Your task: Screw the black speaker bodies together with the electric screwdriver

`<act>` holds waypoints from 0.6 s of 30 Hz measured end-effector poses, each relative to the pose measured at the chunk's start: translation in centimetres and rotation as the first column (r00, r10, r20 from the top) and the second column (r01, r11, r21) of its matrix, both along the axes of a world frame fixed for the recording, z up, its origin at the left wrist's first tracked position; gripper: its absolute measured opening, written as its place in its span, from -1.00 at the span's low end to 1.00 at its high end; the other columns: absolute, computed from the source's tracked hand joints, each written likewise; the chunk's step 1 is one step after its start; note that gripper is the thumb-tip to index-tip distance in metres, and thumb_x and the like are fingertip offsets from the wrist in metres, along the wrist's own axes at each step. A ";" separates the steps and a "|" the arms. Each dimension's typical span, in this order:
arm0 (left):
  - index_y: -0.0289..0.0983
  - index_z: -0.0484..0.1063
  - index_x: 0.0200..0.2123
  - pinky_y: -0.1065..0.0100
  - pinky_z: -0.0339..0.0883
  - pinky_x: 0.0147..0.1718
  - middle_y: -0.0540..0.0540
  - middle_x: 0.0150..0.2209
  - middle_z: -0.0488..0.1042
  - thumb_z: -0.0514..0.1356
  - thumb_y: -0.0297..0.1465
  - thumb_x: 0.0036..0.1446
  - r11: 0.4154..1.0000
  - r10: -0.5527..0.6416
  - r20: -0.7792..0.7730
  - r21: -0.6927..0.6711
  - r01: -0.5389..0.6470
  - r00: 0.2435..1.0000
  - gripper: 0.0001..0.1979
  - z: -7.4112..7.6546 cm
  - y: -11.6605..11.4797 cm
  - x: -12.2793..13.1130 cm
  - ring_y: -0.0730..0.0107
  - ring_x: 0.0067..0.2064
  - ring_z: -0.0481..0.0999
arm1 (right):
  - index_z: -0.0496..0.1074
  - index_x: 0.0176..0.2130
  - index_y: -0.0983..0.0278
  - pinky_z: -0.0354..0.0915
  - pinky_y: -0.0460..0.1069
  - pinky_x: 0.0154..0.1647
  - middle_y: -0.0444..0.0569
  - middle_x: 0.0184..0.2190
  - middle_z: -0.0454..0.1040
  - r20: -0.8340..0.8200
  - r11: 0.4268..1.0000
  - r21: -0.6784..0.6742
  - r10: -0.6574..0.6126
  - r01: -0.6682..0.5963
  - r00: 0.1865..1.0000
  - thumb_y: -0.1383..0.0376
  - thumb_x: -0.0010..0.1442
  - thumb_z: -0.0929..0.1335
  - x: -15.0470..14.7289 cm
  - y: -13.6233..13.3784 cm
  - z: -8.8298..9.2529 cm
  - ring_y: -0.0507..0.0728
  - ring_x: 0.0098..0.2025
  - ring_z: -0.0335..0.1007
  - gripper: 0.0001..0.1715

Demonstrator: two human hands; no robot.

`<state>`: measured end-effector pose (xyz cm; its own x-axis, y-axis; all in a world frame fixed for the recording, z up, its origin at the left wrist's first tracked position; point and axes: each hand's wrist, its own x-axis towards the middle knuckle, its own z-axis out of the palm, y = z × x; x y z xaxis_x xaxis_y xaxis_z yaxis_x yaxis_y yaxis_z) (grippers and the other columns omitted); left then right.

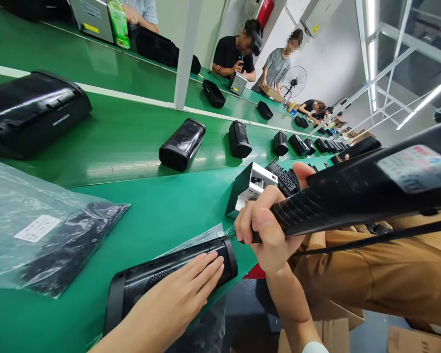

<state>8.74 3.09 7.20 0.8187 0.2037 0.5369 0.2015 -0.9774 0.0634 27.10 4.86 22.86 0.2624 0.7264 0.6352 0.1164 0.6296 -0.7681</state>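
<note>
My left hand [185,284] lies flat across the top of a black plastic housing [150,282] near the bench edge, its fingers stretched out and the thumb hidden. In my right hand [268,230] is a black electric screwdriver [316,206], held slanting with its body toward the upper right. Its thin bit points at the housing's right end; whether it touches a screw I cannot tell. A piece of clear plastic film [202,240] lies behind the housing. Just beyond my right hand stands a silver-and-black box [248,189] beside black perforated parts [284,176].
A clear bag of dark parts [55,235] lies on the left. Along the green conveyor [125,142] stand several black housings [183,144]. A white post [188,54] rises behind it. Co-workers [235,54] work opposite. Cardboard boxes [330,333] sit below, and a cable [375,238] runs right.
</note>
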 end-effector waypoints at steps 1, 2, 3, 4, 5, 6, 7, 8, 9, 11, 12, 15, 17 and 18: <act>-0.23 0.59 0.43 0.21 0.14 0.59 -0.06 0.46 0.59 0.24 -0.24 0.56 1.000 -0.004 -0.009 0.005 0.004 1.000 -0.52 -0.1 -0.1 0.0 0.26 0.45 0.55 | 0.50 0.07 -0.04 0.23 -0.07 -0.76 -0.38 -0.52 0.42 0.003 1.000 0.005 0.002 -0.002 1.000 0.27 0.42 0.53 -0.1 0.3 -0.4 -0.01 -0.74 0.14 -0.70; -0.24 0.59 0.43 0.21 0.16 0.58 -0.06 0.47 0.58 0.25 -0.22 0.56 1.000 -0.007 -0.018 0.009 0.007 1.000 -0.50 -0.2 -0.1 0.1 0.26 0.45 0.54 | 0.47 0.15 -0.09 0.22 -0.07 -0.76 -0.40 -0.51 0.42 0.006 1.000 0.010 0.002 -0.002 1.000 0.27 0.42 0.54 -0.2 0.5 -0.7 -0.01 -0.74 0.12 -0.59; -0.24 0.58 0.44 0.21 0.17 0.57 -0.06 0.48 0.57 0.26 -0.21 0.55 1.000 -0.007 -0.029 0.010 0.007 1.000 -0.49 -0.3 -0.2 0.1 0.25 0.46 0.54 | 0.46 0.18 -0.11 0.22 -0.07 -0.76 -0.41 -0.50 0.42 0.012 1.000 0.005 0.002 -0.002 1.000 0.27 0.42 0.54 -0.2 0.6 -0.9 -0.01 -0.74 0.11 -0.55; -0.24 0.58 0.44 0.21 0.18 0.57 -0.06 0.49 0.57 0.27 -0.20 0.55 1.000 -0.007 -0.038 0.008 0.007 0.999 -0.48 -0.3 -0.2 0.2 0.26 0.46 0.53 | 0.46 0.17 -0.12 0.23 -0.07 -0.76 -0.40 -0.51 0.41 0.018 1.000 -0.012 0.003 -0.002 1.000 0.27 0.44 0.53 -0.2 0.6 -1.0 -0.01 -0.73 0.13 -0.58; -0.25 0.57 0.45 0.22 0.19 0.56 -0.05 0.49 0.57 0.28 -0.19 0.55 1.000 -0.005 -0.045 0.004 0.005 0.999 -0.48 -0.3 -0.3 0.2 0.26 0.47 0.53 | 0.47 0.13 -0.11 0.25 -0.08 -0.75 -0.39 -0.51 0.40 0.016 1.000 -0.014 0.006 -0.006 1.000 0.27 0.45 0.53 -0.2 0.7 -1.0 -0.01 -0.73 0.16 -0.63; -0.25 0.57 0.45 0.22 0.19 0.56 -0.05 0.49 0.57 0.29 -0.18 0.54 1.000 -0.005 -0.048 -0.002 0.005 0.999 -0.47 -0.2 -0.3 0.2 0.26 0.47 0.53 | 0.48 0.08 -0.09 0.27 -0.09 -0.75 -0.39 -0.51 0.40 0.008 1.000 -0.011 0.011 -0.011 1.000 0.28 0.46 0.53 -0.2 0.7 -1.0 -0.01 -0.73 0.17 -0.68; -0.25 0.57 0.44 0.22 0.20 0.56 -0.04 0.48 0.57 0.30 -0.18 0.54 1.000 -0.004 -0.049 -0.008 0.003 0.999 -0.47 -0.2 -0.2 0.2 0.26 0.47 0.53 | 0.48 0.05 -0.08 0.27 -0.09 -0.76 -0.38 -0.51 0.39 -0.003 1.000 -0.013 0.013 -0.013 1.000 0.27 0.46 0.52 -0.2 0.6 -0.9 -0.01 -0.73 0.18 -0.72; -0.25 0.58 0.44 0.22 0.20 0.55 -0.04 0.48 0.58 0.29 -0.18 0.54 1.000 -0.003 -0.049 -0.013 0.003 0.999 -0.48 -0.1 -0.2 0.2 0.26 0.47 0.53 | 0.47 0.02 -0.06 0.26 -0.09 -0.78 -0.38 -0.52 0.37 -0.011 1.000 -0.018 0.010 -0.010 1.000 0.26 0.46 0.53 -0.2 0.6 -0.9 -0.01 -0.74 0.18 -0.74; -0.25 0.58 0.44 0.23 0.21 0.55 -0.04 0.48 0.58 0.29 -0.18 0.55 1.000 -0.005 -0.049 -0.016 0.004 0.999 -0.48 -0.1 -0.2 0.2 0.26 0.46 0.54 | 0.46 0.00 -0.04 0.25 -0.09 -0.79 -0.38 -0.53 0.37 -0.011 1.000 -0.031 -0.003 0.003 1.000 0.23 0.46 0.53 -0.2 0.6 -0.8 -0.01 -0.75 0.18 -0.76; -0.24 0.59 0.43 0.23 0.22 0.54 -0.04 0.47 0.58 0.28 -0.18 0.56 1.000 -0.009 -0.048 -0.015 0.008 0.999 -0.49 -0.1 -0.1 0.2 0.26 0.46 0.55 | 0.43 -0.03 -0.02 0.22 -0.07 -0.81 -0.38 -0.55 0.35 -0.004 0.997 -0.072 -0.038 0.037 0.999 0.14 0.45 0.55 -0.2 0.6 -0.8 0.00 -0.76 0.17 -0.75; -0.24 0.59 0.43 0.22 0.21 0.55 -0.04 0.48 0.58 0.28 -0.18 0.56 1.000 -0.012 -0.049 -0.012 0.011 0.999 -0.49 -0.1 -0.1 0.2 0.25 0.46 0.55 | 0.41 -0.01 -0.01 0.20 -0.06 -0.81 -0.38 -0.55 0.34 -0.002 0.995 -0.088 -0.048 0.048 0.999 0.10 0.45 0.55 -0.2 0.6 -0.9 0.01 -0.77 0.16 -0.72; -0.23 0.59 0.44 0.20 0.19 0.57 -0.05 0.48 0.57 0.30 -0.18 0.54 1.000 -0.012 -0.056 -0.003 0.012 0.998 -0.48 -0.3 -0.1 0.2 0.23 0.47 0.54 | 0.33 0.18 -0.05 0.21 -0.05 -0.78 -0.41 -0.53 0.35 0.022 0.997 -0.079 -0.024 0.026 0.999 0.13 0.48 0.53 0.0 0.6 -2.2 0.01 -0.76 0.12 -0.56; -0.21 0.60 0.43 0.21 0.18 0.58 -0.03 0.48 0.57 0.29 -0.19 0.54 1.000 -0.004 -0.051 0.007 0.005 0.999 -0.49 -0.4 -0.2 0.2 0.24 0.49 0.52 | 0.26 0.31 -0.08 0.26 -0.05 -0.71 -0.39 -0.48 0.38 0.074 0.995 -0.101 -0.006 0.014 0.997 0.15 0.51 0.51 0.3 0.4 -4.1 0.02 -0.71 0.16 -0.46; -0.19 0.61 0.42 0.21 0.17 0.59 -0.02 0.49 0.57 0.29 -0.20 0.53 1.000 -0.002 -0.053 0.014 0.003 0.999 -0.50 -0.5 -0.3 0.2 0.25 0.50 0.50 | 0.27 0.32 -0.07 0.28 -0.05 -0.67 -0.37 -0.46 0.38 0.103 0.991 -0.131 -0.013 0.027 0.995 0.12 0.52 0.50 0.4 0.3 -5.3 0.02 -0.68 0.19 -0.47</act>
<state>8.92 2.83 6.69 0.8464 0.1943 0.4958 0.2020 -0.9786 0.0388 27.47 5.15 17.58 0.2167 0.8009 0.5582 0.2093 0.5203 -0.8279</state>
